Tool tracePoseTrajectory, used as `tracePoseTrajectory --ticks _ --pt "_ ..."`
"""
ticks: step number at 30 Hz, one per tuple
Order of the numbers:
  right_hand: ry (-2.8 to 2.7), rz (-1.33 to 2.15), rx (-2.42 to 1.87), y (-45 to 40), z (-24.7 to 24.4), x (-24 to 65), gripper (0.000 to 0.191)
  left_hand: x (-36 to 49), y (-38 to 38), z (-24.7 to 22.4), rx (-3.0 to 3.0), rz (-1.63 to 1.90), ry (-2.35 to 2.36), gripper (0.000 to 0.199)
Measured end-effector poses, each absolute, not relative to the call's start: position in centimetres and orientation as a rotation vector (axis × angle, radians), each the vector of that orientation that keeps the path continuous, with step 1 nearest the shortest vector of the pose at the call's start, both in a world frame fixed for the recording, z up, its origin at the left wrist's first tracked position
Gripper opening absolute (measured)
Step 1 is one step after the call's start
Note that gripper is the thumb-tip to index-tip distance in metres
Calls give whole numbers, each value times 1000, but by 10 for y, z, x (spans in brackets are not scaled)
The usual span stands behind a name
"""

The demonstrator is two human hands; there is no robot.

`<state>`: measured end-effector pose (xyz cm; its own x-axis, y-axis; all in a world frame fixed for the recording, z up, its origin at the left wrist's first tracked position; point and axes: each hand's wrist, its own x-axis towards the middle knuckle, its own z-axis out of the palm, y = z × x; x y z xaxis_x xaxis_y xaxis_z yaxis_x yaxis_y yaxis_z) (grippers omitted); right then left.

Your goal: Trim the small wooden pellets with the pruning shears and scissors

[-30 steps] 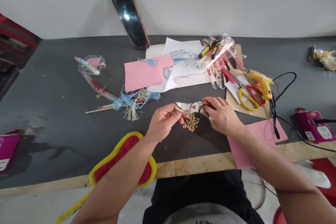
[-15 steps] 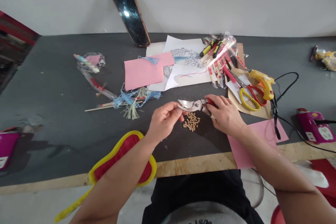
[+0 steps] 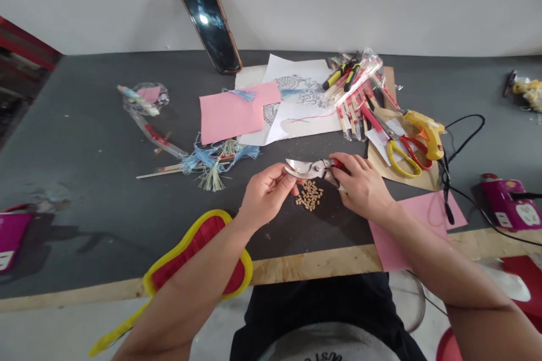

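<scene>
Barely shifting at the hands, only tipping slightly lower in view across the dark tabletop (image 3: 97,124), and staying on a pair of pruning shears (image 3: 315,169), held just above a small heap of tan grains (image 3: 309,196) and not touching them. Pinching the steel blades from the near side with the left hand (image 3: 266,197), its fingers (image 3: 282,176) pressed together against the metal. Gripping the red handles with the right hand (image 3: 364,189), its fingers (image 3: 345,166) curled closed around them, with the blades standing slightly parted. Bringing neither blade down onto the grains between the two hands. Keeping nearby a yellow glue gun (image 3: 425,134), a pair of yellow-and-red scissors (image 3: 402,159) on brown paper, a plastic-wrapped bundle of chopsticks (image 3: 353,93), a pink paper sheet (image 3: 231,113) on a line drawing (image 3: 296,90), and blue tassels (image 3: 215,163) on sticks. Showing no readable brand anywhere, with the printed letters on the grey shirt (image 3: 326,347) cut off at the frame's edge and the label on the magenta power socket (image 3: 510,203) too small to make out.
</scene>
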<state>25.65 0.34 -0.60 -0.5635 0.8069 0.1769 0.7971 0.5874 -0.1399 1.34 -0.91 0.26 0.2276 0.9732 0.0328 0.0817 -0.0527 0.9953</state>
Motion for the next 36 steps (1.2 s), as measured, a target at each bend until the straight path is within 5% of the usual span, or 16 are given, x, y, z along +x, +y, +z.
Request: tracePoseTrajectory --ticks 13,30,36 --pt "-2553 145 -1240 -1 -13 253 18 10 -12 1 1426 1085 1133 28" --pt "-2541 61 -1336 2 -12 254 26 15 -9 1 1481 1171 1261 13" --pt "-2601 114 -1285 1 -9 253 27 12 -10 4 1531 1143 1258 25"
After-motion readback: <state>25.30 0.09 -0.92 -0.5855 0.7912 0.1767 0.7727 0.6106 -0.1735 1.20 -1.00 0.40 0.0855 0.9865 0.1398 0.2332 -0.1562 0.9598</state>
